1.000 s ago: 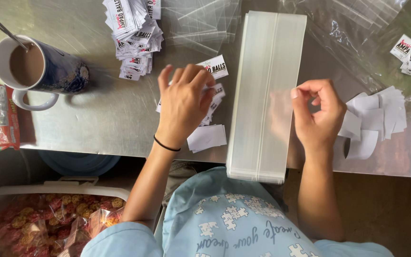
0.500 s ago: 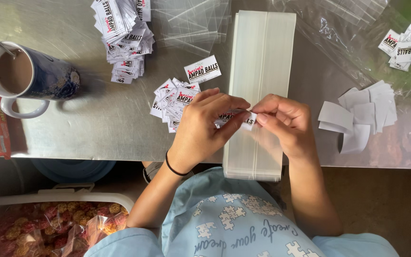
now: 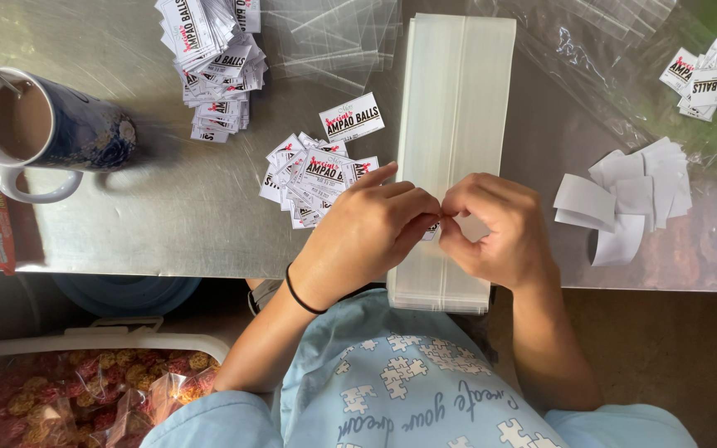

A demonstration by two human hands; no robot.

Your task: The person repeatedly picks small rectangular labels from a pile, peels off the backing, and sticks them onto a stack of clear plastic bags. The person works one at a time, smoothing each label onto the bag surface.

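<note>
I've got both hands, left (image 3: 371, 236) and right (image 3: 495, 232), pinched together on a label (image 3: 432, 233) mid-frame; it could crease or slip onto the bag stack (image 3: 456, 108).

Head camera, close above table (image 3: 168, 216)

Small printed label (image 3: 433, 231) — mostly hidden, pinched over tall clear-bag stack (image 3: 456, 124)

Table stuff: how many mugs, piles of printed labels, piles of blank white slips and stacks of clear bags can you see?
Mug: 1
Piles of printed labels: 3
Pile of blank white slips: 1
Tall stack of clear bags: 1
Total: 6
</note>
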